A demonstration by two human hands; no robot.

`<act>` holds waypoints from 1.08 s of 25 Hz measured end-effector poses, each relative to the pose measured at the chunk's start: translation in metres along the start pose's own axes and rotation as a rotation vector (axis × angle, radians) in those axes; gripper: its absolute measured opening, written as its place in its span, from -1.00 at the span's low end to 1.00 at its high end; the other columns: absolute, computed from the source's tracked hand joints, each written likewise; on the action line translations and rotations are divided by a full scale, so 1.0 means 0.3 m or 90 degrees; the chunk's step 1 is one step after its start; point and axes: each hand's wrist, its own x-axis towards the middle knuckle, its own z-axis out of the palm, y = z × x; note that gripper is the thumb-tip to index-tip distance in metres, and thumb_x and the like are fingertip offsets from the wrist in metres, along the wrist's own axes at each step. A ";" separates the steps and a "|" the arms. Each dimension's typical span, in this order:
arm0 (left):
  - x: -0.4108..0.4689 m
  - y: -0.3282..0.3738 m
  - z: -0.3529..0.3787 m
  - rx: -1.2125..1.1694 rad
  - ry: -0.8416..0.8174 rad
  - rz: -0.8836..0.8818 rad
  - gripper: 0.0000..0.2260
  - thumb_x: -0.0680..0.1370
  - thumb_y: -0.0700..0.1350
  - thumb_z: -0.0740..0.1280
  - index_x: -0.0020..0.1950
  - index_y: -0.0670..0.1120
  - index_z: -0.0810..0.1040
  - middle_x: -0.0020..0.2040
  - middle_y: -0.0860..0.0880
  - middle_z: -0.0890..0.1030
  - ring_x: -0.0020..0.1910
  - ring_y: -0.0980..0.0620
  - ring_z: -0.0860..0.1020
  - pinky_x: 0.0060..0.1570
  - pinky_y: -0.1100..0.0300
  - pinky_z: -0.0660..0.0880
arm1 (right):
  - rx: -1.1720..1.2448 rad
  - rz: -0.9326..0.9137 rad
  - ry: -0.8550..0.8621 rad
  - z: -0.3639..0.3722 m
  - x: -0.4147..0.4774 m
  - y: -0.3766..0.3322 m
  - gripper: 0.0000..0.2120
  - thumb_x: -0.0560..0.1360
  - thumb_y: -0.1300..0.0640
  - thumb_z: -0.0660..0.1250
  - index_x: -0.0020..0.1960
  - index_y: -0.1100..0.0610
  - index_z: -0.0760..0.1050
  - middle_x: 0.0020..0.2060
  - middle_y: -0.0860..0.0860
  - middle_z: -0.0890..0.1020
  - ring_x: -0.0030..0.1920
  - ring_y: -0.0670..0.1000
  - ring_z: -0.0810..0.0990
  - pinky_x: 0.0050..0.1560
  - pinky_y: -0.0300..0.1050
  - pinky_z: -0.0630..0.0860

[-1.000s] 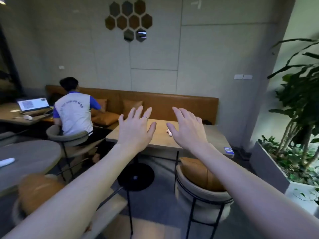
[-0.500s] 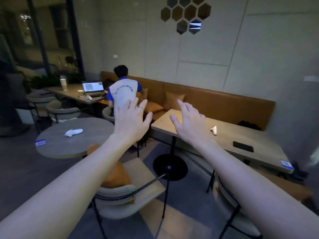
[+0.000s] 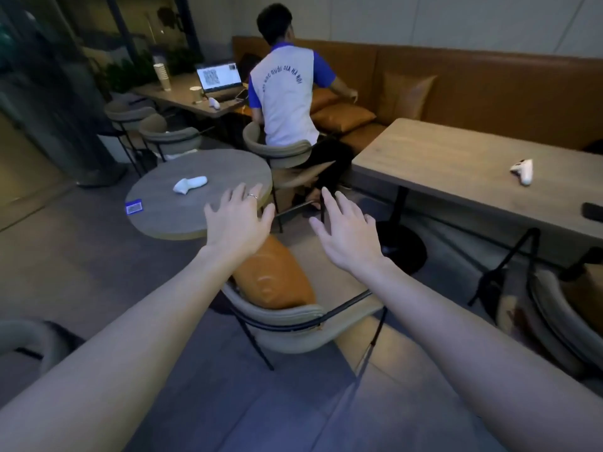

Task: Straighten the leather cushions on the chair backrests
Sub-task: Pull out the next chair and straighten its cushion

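Observation:
An orange leather cushion (image 3: 272,278) leans tilted against the curved beige backrest of a chair (image 3: 287,324) right below me. My left hand (image 3: 239,220), with a ring, hovers open just above the cushion's top edge. My right hand (image 3: 347,231) is open too, spread over the chair seat to the cushion's right. Neither hand touches the cushion. A second chair (image 3: 554,318) at the right edge holds another orange cushion (image 3: 584,301), mostly cut off.
A round table (image 3: 182,210) with a white controller (image 3: 190,184) stands beyond the chair. A long wooden table (image 3: 456,171) is on the right. A person in a white and blue shirt (image 3: 287,93) sits ahead by the orange bench (image 3: 473,79) with more cushions.
My view has swung left and downward, and I have come closer. The chair with the orange cushion now sits right under my outstretched hands, which stay open.

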 end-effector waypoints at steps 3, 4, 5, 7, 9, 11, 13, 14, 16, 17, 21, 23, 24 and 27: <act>0.113 -0.084 0.148 -0.003 -0.052 -0.035 -0.51 0.66 0.17 0.08 0.54 -0.01 0.31 0.55 -0.11 0.35 0.51 -0.17 0.26 0.35 -0.35 0.24 | 0.019 0.027 -0.075 0.185 0.106 0.022 -0.36 0.71 -0.23 0.01 0.71 -0.03 -0.05 0.69 0.08 0.13 0.65 0.16 0.12 0.55 0.32 0.17; 0.139 -0.110 0.195 -0.009 -0.068 -0.049 -0.51 0.66 0.17 0.08 0.53 -0.02 0.31 0.54 -0.11 0.36 0.49 -0.18 0.28 0.33 -0.33 0.25 | 0.025 0.039 -0.098 0.245 0.130 0.026 -0.35 0.71 -0.23 0.00 0.71 -0.03 -0.06 0.69 0.08 0.13 0.65 0.17 0.12 0.54 0.33 0.17; 0.163 -0.138 0.242 -0.019 -0.083 -0.064 -0.51 0.66 0.16 0.09 0.53 -0.02 0.31 0.53 -0.11 0.36 0.48 -0.19 0.29 0.31 -0.32 0.26 | 0.035 0.054 -0.120 0.300 0.149 0.028 -0.35 0.71 -0.23 0.00 0.71 -0.03 -0.06 0.69 0.08 0.13 0.65 0.18 0.12 0.54 0.34 0.17; 0.193 -0.194 0.328 -0.046 -0.114 -0.095 -0.50 0.65 0.16 0.13 0.54 -0.03 0.30 0.51 -0.13 0.38 0.46 -0.22 0.30 0.31 -0.31 0.28 | 0.059 0.089 -0.155 0.407 0.171 0.020 -0.36 0.71 -0.23 0.00 0.70 -0.04 -0.06 0.69 0.08 0.12 0.65 0.19 0.13 0.53 0.36 0.16; 0.205 -0.247 0.403 -0.079 -0.148 -0.126 -0.48 0.64 0.17 0.17 0.54 -0.04 0.30 0.47 -0.16 0.40 0.42 -0.25 0.34 0.31 -0.32 0.32 | 0.075 0.134 -0.181 0.502 0.173 0.006 -0.36 0.70 -0.24 -0.01 0.70 -0.05 -0.05 0.68 0.08 0.14 0.63 0.20 0.16 0.51 0.36 0.17; 0.217 -0.317 0.490 -0.101 -0.197 -0.160 -0.44 0.62 0.21 0.20 0.54 -0.04 0.29 0.44 -0.17 0.43 0.39 -0.27 0.38 0.30 -0.32 0.34 | 0.099 0.197 -0.203 0.607 0.174 -0.015 -0.36 0.70 -0.25 -0.03 0.70 -0.04 -0.04 0.67 0.09 0.16 0.62 0.20 0.19 0.49 0.35 0.20; 0.225 -0.395 0.578 -0.166 -0.244 -0.190 -0.35 0.56 0.30 0.24 0.54 -0.03 0.29 0.42 -0.17 0.44 0.37 -0.27 0.41 0.30 -0.30 0.37 | 0.123 0.269 -0.220 0.703 0.159 -0.039 -0.36 0.69 -0.27 -0.05 0.69 -0.04 -0.01 0.66 0.12 0.17 0.61 0.21 0.19 0.49 0.36 0.20; 0.234 -0.431 0.616 -0.216 -0.273 -0.208 -0.28 0.51 0.36 0.26 0.54 -0.02 0.28 0.45 -0.16 0.42 0.38 -0.26 0.41 0.31 -0.27 0.38 | 0.123 0.308 -0.221 0.746 0.147 -0.049 -0.37 0.69 -0.27 -0.06 0.68 -0.04 0.01 0.65 0.13 0.18 0.61 0.22 0.19 0.48 0.36 0.21; 0.262 -0.490 0.679 -0.315 -0.337 -0.258 -0.07 0.36 0.46 0.32 0.59 0.02 0.18 0.53 -0.14 0.33 0.43 -0.23 0.38 0.38 -0.18 0.36 | 0.099 0.392 -0.212 0.818 0.117 -0.062 -0.39 0.69 -0.26 -0.05 0.67 -0.02 0.07 0.64 0.16 0.20 0.59 0.26 0.20 0.45 0.38 0.23; 0.276 -0.512 0.703 -0.359 -0.363 -0.295 0.02 0.30 0.48 0.36 0.62 0.04 0.11 0.57 -0.14 0.27 0.46 -0.22 0.34 0.42 -0.16 0.33 | 0.090 0.442 -0.209 0.846 0.101 -0.068 -0.40 0.69 -0.25 -0.05 0.66 -0.01 0.08 0.63 0.17 0.21 0.58 0.28 0.20 0.45 0.39 0.23; 0.341 -0.608 0.797 -0.553 -0.448 -0.421 0.27 0.17 0.44 0.55 0.64 0.14 -0.14 0.62 -0.05 0.18 0.52 -0.18 0.26 0.45 -0.25 0.25 | 0.200 0.732 -0.156 0.925 0.097 -0.091 -0.39 0.67 -0.20 0.04 0.66 -0.03 0.04 0.63 0.20 0.16 0.57 0.34 0.16 0.47 0.42 0.18; 0.364 -0.645 0.844 -0.604 -0.480 -0.459 0.29 0.15 0.43 0.57 0.63 0.18 -0.18 0.61 -0.02 0.19 0.52 -0.20 0.26 0.43 -0.37 0.23 | 0.289 0.854 -0.114 0.941 0.094 -0.079 -0.33 0.65 -0.10 0.16 0.67 -0.02 -0.04 0.64 0.23 0.07 0.56 0.38 0.19 0.45 0.36 0.22; 0.371 -0.656 0.861 -0.609 -0.486 -0.468 0.29 0.14 0.43 0.57 0.62 0.19 -0.18 0.61 -0.02 0.19 0.52 -0.21 0.25 0.41 -0.40 0.22 | 0.338 0.895 -0.094 0.948 0.085 -0.066 -0.30 0.64 -0.04 0.21 0.66 0.02 -0.05 0.63 0.26 0.08 0.52 0.40 0.26 0.42 0.29 0.29; 0.389 -0.669 0.904 -0.621 -0.480 -0.482 0.28 0.11 0.44 0.57 0.63 0.18 -0.09 0.58 -0.04 0.26 0.48 -0.21 0.31 0.39 -0.39 0.27 | 0.423 0.928 -0.079 0.969 0.048 -0.032 -0.30 0.64 -0.02 0.30 0.61 0.15 0.03 0.50 0.36 0.29 0.40 0.39 0.43 0.30 0.14 0.43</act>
